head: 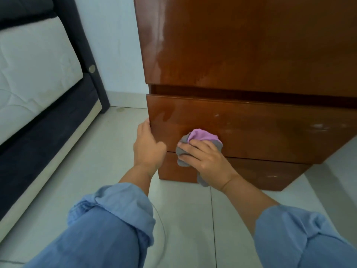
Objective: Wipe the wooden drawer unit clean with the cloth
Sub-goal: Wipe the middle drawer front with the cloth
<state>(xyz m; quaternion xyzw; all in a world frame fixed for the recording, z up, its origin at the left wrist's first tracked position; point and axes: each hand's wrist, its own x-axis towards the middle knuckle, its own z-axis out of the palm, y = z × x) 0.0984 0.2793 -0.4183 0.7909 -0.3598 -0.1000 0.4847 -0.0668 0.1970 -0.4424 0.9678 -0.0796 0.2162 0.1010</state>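
Note:
The wooden drawer unit [241, 55] is glossy brown and stands on the tiled floor, with a damp sheen on its top and front. Its upper drawer front [260, 132] sticks out slightly, leaving a dark gap above it. My right hand [206, 159] grips a bunched purple and grey cloth [201, 136] and presses it against the lower left part of that drawer front. My left hand [147, 146] holds the drawer front's left edge, fingers wrapped around the corner. Pale smudges show on the drawer front to the right.
A dark blue sofa bed with a white mattress [32, 74] lies at the left, close to the unit. A pale wall [116, 45] stands behind. Light floor tiles [116, 142] run between the sofa and the unit.

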